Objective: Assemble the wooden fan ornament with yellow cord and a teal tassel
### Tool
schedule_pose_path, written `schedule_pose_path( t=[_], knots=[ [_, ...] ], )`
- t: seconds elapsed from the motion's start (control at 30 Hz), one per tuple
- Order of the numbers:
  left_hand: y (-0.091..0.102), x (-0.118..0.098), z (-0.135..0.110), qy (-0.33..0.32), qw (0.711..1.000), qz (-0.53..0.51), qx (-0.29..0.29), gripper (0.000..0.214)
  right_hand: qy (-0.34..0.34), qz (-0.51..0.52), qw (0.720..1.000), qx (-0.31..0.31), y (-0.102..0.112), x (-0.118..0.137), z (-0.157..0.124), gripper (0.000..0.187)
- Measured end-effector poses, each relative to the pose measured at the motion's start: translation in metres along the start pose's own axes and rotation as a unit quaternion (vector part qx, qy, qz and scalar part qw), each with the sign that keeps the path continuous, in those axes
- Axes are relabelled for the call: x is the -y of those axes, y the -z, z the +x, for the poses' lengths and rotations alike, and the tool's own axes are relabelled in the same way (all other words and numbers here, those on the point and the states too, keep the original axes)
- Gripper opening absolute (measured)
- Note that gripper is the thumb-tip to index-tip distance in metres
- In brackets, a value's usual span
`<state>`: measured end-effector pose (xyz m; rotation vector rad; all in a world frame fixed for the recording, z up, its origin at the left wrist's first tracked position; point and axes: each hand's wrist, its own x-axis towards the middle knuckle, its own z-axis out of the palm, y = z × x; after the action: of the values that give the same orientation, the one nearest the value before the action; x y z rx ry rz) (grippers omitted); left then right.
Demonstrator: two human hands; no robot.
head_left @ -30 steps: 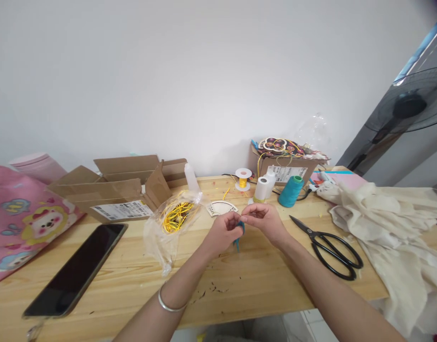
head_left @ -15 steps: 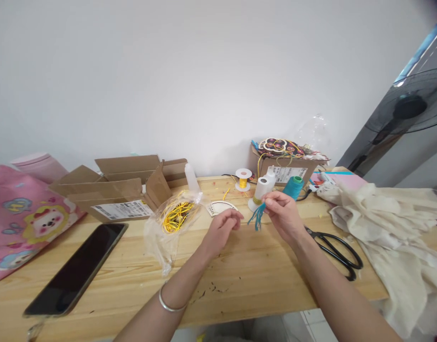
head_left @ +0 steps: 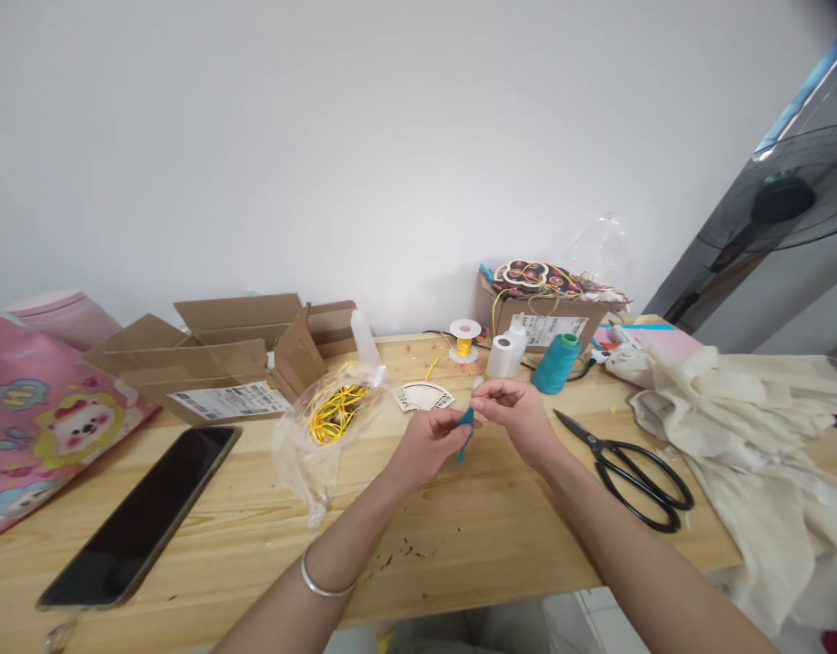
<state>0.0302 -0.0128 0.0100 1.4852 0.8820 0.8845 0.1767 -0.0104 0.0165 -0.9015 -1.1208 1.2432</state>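
Note:
A small bunch of teal thread (head_left: 463,443) hangs between my two hands, over the middle of the table. My left hand (head_left: 428,443) pinches it from the left, thumb against the fingers. From the right, my right hand (head_left: 517,413) pinches its upper end; the fingertips of both hands nearly meet. Just behind my left hand lies a pale fan-shaped cutout piece (head_left: 426,397) with a patterned edge. A teal thread cone (head_left: 558,365) stands beyond my right hand, and white spools (head_left: 504,356) stand left of that cone.
Black scissors (head_left: 636,472) lie right of my right forearm, beside cream cloth (head_left: 752,409). On the left are a phone (head_left: 142,513), an open cardboard box (head_left: 206,368) and a plastic bag of yellow cord (head_left: 336,413). A filled box (head_left: 537,322) and yellow-thread spool (head_left: 464,343) stand behind.
My right hand has moved left with the teal thread, and my left hand has closed on it. The scissors' blades and the teal cone now show more fully.

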Motion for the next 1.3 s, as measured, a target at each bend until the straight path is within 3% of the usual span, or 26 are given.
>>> schedule_pose_path(
  t=[0.47, 0.53, 0.6, 0.7, 0.83, 0.9, 1.0, 1.17, 1.3],
  knots=[
    [0.001, 0.004, -0.001, 0.062, 0.994, -0.013, 0.094, 0.009, -0.019, 0.071, 0.997, -0.009, 0.003, 0.0, 0.0, 0.015],
    [0.002, 0.003, 0.0, 0.056, 0.996, -0.005, 0.075, 0.01, -0.019, 0.077, 0.997, -0.003, 0.004, 0.001, 0.0, 0.015],
    [0.003, 0.003, 0.001, 0.051, 0.998, -0.017, 0.021, 0.011, -0.011, 0.086, 0.996, 0.002, 0.006, 0.001, 0.0, 0.014],
    [0.005, 0.005, 0.001, 0.085, 0.986, -0.132, -0.057, 0.008, 0.006, 0.105, 0.994, 0.006, 0.008, 0.001, 0.0, 0.013],
    [0.009, 0.007, 0.001, 0.114, 0.955, -0.255, -0.103, 0.022, 0.016, 0.124, 0.992, 0.007, 0.01, 0.002, 0.001, 0.013],
    [0.008, 0.005, 0.001, 0.078, 0.958, -0.25, -0.12, 0.026, 0.014, 0.104, 0.994, -0.006, 0.009, 0.002, 0.001, 0.013],
    [0.004, -0.002, 0.0, 0.028, 0.975, -0.206, -0.08, 0.03, 0.0, 0.038, 0.999, -0.013, 0.006, 0.001, 0.0, 0.012],
    [0.0, -0.006, -0.001, 0.037, 0.994, -0.092, -0.041, 0.027, -0.014, 0.003, 1.0, 0.022, 0.001, 0.0, 0.0, 0.01],
    [0.001, -0.004, -0.002, 0.041, 0.996, -0.073, -0.02, 0.023, -0.018, 0.008, 1.0, 0.017, 0.002, -0.001, 0.001, 0.01]
  ],
)
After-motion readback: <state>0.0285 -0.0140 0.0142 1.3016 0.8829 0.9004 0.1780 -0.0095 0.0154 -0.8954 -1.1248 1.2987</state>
